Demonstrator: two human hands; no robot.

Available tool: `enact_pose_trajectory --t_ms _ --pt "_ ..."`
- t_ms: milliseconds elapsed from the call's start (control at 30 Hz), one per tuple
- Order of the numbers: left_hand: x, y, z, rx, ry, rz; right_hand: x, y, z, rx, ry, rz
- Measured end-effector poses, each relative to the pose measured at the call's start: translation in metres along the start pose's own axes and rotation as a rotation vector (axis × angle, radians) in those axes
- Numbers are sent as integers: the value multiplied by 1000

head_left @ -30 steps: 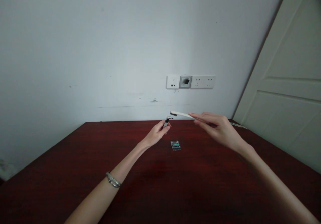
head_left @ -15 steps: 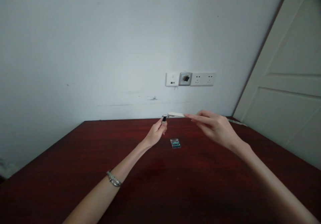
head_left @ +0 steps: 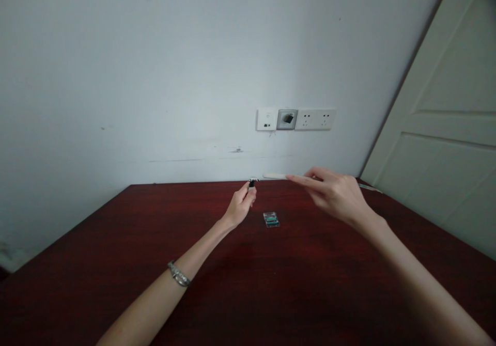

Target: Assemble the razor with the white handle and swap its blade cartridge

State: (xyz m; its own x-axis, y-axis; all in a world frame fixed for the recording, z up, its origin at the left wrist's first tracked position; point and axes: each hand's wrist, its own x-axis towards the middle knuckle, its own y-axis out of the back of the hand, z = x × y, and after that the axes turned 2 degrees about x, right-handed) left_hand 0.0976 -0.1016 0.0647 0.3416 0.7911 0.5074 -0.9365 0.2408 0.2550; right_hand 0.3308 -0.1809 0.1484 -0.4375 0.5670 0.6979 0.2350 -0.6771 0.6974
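My left hand is closed around the handle of a small razor; its black neck and thin silvery head stick up above my fingers. In my right hand, pinched between thumb and fingers, is a white toothbrush, held roughly level. Its head points left at the razor, with a small gap between them. Below and between my hands, a small clear plastic case with green parts inside lies on the table.
The dark red wooden table reaches back to a pale wall. Sockets and switch plates are fixed to the wall. A white door stands at the right, and a thin pale strip lies by the table's back right edge.
The toothbrush has drawn slightly right, away from the razor head, and its bristles no longer show clearly. My left hand has shifted a little left with the razor.
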Motion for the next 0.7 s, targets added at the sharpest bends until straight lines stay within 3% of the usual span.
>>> enact_pose_trajectory --t_ms 100,233,433,700 --pt "0 1 -3 -20 10 13 0 0 -4 77 -34 27" --pt "0 0 -4 0 8 9 1 -2 -15 110 42 17" --pt "0 -2 -4 14 30 -7 -1 -11 2 116 -3 -9" --pt "1 -3 -8 -36 19 1 0 -18 -7 161 45 -17"
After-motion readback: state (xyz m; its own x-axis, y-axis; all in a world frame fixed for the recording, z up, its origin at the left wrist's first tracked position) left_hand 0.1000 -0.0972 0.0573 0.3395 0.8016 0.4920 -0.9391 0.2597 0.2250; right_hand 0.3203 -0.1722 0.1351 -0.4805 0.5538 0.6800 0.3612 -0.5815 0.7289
